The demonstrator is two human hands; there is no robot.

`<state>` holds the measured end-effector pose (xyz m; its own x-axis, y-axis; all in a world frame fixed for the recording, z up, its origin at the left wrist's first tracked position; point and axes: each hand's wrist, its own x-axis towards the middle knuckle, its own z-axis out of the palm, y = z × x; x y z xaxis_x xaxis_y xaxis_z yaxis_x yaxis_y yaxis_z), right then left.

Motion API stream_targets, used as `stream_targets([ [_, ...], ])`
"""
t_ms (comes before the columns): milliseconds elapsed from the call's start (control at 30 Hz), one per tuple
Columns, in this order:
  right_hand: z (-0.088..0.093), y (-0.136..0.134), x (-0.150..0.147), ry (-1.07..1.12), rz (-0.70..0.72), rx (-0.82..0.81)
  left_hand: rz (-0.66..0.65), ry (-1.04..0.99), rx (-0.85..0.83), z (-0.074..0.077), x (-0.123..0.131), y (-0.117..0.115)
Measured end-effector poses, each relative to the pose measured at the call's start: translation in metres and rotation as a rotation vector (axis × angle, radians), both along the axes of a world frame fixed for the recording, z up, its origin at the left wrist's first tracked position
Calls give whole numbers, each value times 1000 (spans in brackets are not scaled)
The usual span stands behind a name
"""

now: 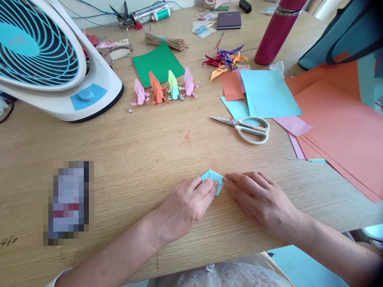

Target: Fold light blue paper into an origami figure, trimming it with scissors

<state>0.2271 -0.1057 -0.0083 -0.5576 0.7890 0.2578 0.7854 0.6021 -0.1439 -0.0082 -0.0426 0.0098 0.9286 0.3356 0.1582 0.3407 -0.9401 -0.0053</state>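
A small folded light-blue paper piece [214, 177] lies on the wooden table [143, 151] near its front edge. My left hand [187, 205] lies over its left side, fingers pressed flat on the fold. My right hand [260, 197] presses its right side with the fingertips. Both hands hold the paper down against the table. Most of the paper is hidden under the fingers.
White-handled scissors [248, 128] lie behind the hands. Sheets of orange [338, 119], light-blue [267, 93] and pink paper spread at right. Several folded paper figures [166, 88] stand by a green sheet [157, 61]. A fan [50, 59] stands at left, a red bottle [277, 32] at back.
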Motion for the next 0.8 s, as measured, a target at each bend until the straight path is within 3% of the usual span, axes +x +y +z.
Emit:
stream_targets([
  [300, -3, 0, 3, 124, -26, -20, 18, 21, -94, -8, 3, -1],
  [800, 0, 2, 2, 364, -145, -114, 223, 52, -326, -1, 20, 7],
])
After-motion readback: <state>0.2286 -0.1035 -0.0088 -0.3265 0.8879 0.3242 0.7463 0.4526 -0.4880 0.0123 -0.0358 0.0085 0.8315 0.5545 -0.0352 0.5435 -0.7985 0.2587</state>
